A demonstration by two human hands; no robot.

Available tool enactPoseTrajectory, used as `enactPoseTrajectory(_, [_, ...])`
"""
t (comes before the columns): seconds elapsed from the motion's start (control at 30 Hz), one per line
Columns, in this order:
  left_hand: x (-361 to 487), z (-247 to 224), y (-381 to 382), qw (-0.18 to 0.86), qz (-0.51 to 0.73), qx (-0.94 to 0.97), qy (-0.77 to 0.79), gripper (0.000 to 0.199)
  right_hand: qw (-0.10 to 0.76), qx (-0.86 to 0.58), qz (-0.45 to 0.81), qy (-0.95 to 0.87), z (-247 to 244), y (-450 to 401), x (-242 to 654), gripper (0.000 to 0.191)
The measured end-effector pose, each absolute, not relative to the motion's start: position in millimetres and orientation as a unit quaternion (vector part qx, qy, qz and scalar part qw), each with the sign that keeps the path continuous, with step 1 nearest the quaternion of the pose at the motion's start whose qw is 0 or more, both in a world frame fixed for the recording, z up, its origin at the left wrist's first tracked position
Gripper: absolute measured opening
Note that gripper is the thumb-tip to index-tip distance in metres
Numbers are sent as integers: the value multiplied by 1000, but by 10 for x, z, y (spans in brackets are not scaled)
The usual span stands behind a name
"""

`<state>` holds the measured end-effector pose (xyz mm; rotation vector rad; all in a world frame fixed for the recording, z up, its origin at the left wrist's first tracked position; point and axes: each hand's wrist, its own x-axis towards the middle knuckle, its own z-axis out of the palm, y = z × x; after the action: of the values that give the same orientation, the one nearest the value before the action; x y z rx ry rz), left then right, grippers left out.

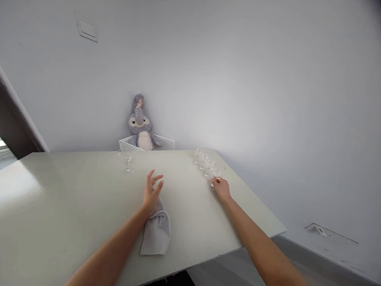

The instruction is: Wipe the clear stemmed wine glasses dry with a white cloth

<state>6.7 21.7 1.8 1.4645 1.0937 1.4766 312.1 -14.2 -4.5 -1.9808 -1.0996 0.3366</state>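
Observation:
My right hand (222, 187) pinches the stem of a clear glass goblet (215, 172), the nearest in a row at the right of the table. Behind it, several more clear stemmed glasses (202, 156) stand upright in a line towards the wall. My left hand (152, 189) is raised over the middle of the table, fingers apart, holding nothing. Below that wrist lies a folded light grey cloth (157, 233), partly hidden by the forearm. Farther left, another stemmed glass (128, 161) stands upright, apart from the row.
A white perforated basket (167, 144) with a grey plush toy (141, 126) sits at the table's far edge, against the wall. The pale table (65, 222) ends at a right-hand edge near the glass row. A wall socket (318, 230) is low on the right.

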Motion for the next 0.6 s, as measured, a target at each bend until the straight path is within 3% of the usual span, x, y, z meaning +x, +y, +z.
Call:
enactPoseTrajectory(0.1, [16, 31, 302, 408, 628, 522, 408, 52, 444, -793, 117, -401, -66, -302, 3118, 31])
enactPoseTrajectory(0.2, [-78, 37, 424, 382, 696, 447, 411, 51, 528, -775, 66, -341, -67, -457, 2939, 27])
enactPoseTrajectory(0.3, [-200, -12, 561, 343, 745, 372, 435, 49, 559, -707, 82, -425, 20, -543, 2478, 20])
enactPoseTrajectory(0.37, [-292, -63, 637, 340, 758, 328, 449, 46, 495, -638, 133, -575, 111, -554, 2062, 19])
enactPoseTrajectory(0.47, [-430, -105, 716, 370, 766, 281, 445, 45, 301, -499, 152, -798, 203, -520, 1465, 33])
enactPoseTrajectory(0.53, [-509, -93, 758, 405, 768, 241, 434, 46, 199, -465, 111, -855, 191, -469, 1175, 48])
enactPoseTrajectory(0.6, [-571, -62, 816, 442, 763, 200, 426, 48, 165, -477, 80, -859, 123, -401, 999, 48])
